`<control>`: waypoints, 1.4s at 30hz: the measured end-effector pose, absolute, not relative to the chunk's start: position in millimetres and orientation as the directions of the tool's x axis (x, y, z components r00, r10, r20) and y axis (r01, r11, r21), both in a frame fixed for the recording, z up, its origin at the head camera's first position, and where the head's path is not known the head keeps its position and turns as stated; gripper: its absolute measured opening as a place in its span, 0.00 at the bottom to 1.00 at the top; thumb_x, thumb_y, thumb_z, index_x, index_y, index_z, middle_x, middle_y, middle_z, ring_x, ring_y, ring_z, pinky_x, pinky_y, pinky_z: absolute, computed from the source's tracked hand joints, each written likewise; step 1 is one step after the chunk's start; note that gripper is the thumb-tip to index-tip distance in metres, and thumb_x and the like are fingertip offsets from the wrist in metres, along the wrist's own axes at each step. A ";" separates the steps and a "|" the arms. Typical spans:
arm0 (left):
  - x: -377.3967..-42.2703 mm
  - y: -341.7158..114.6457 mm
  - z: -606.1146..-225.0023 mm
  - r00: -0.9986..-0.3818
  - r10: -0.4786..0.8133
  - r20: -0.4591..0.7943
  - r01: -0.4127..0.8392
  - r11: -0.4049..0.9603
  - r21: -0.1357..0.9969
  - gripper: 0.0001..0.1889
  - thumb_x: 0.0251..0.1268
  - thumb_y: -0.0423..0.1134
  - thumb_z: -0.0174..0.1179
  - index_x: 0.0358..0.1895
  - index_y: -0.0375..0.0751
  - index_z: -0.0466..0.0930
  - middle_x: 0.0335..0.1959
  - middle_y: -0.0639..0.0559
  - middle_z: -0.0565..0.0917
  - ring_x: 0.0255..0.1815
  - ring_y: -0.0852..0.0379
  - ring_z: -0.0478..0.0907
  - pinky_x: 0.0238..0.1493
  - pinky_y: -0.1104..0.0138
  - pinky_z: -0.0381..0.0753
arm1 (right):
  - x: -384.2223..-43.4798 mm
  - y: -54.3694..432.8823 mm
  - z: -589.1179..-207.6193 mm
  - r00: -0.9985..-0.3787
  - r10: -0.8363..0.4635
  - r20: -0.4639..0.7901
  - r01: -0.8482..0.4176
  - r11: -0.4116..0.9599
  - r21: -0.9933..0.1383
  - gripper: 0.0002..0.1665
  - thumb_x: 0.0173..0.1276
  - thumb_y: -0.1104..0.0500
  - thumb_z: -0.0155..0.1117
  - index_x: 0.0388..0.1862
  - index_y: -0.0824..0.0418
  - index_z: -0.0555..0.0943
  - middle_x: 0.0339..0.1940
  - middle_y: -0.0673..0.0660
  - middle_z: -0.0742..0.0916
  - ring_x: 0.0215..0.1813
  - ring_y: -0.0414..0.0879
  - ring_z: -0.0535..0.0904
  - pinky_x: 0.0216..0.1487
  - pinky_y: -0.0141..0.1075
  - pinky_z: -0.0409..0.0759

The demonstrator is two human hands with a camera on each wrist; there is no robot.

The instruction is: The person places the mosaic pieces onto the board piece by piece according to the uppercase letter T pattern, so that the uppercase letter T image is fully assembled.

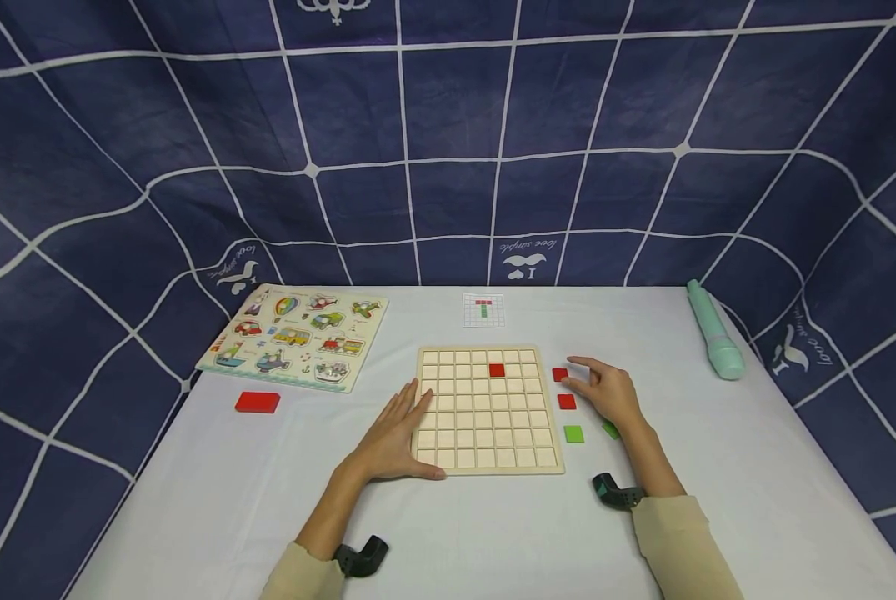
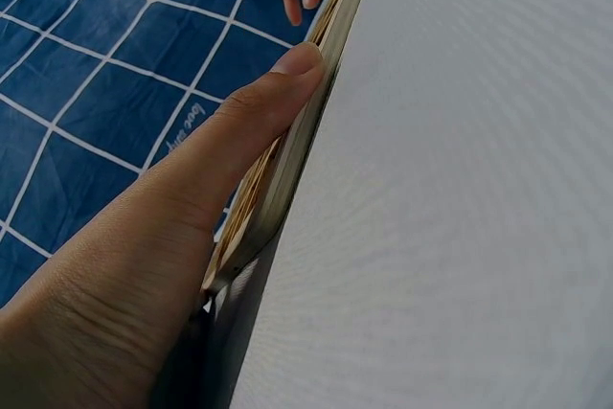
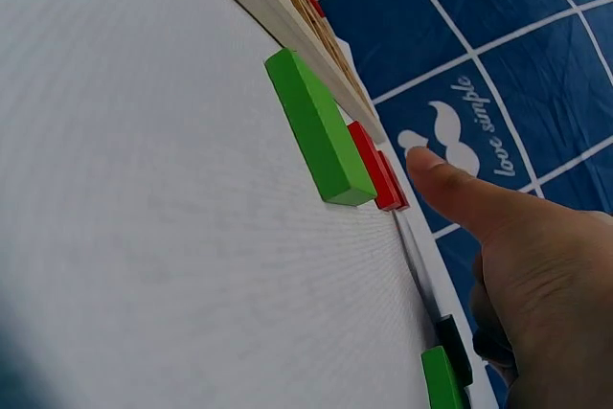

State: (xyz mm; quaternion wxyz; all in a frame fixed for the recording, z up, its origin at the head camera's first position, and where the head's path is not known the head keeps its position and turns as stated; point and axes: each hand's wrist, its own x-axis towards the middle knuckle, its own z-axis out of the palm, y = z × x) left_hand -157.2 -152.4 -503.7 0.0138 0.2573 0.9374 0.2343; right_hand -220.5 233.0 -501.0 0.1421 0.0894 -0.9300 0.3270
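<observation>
A wooden grid board (image 1: 485, 439) lies on the white table, with one red square tile (image 1: 497, 370) in a cell of its second row from the back. My left hand (image 1: 393, 437) rests with spread fingers along the board's left edge; its thumb (image 2: 254, 107) lies against the front side. Right of the board, my right hand (image 1: 605, 392) hovers by the farthest loose red tile (image 1: 558, 375), thumb and forefinger apart. Contact with it is not clear. Nearer lie a second red tile (image 1: 566, 402) and a green tile (image 1: 573, 434). Another green tile (image 1: 610, 430) is partly hidden by the right hand.
Behind the board lies a small card (image 1: 483, 321) printed with a red and green T on a grid. A picture puzzle board (image 1: 297, 337) and a red block (image 1: 257, 402) sit at left. At the back right is a mint-green cylindrical object (image 1: 715, 333).
</observation>
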 end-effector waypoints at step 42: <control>-156.8 -151.9 -502.9 -0.871 0.484 0.080 0.464 0.760 0.455 0.69 0.24 0.79 0.61 0.73 0.44 0.45 0.73 0.40 0.39 0.73 0.49 0.35 0.71 0.59 0.40 | -220.2 231.7 -500.3 -0.968 -0.125 0.220 -0.224 0.826 -0.517 0.25 0.54 0.46 0.70 0.46 0.60 0.83 0.12 0.48 0.68 0.16 0.42 0.62 0.17 0.33 0.57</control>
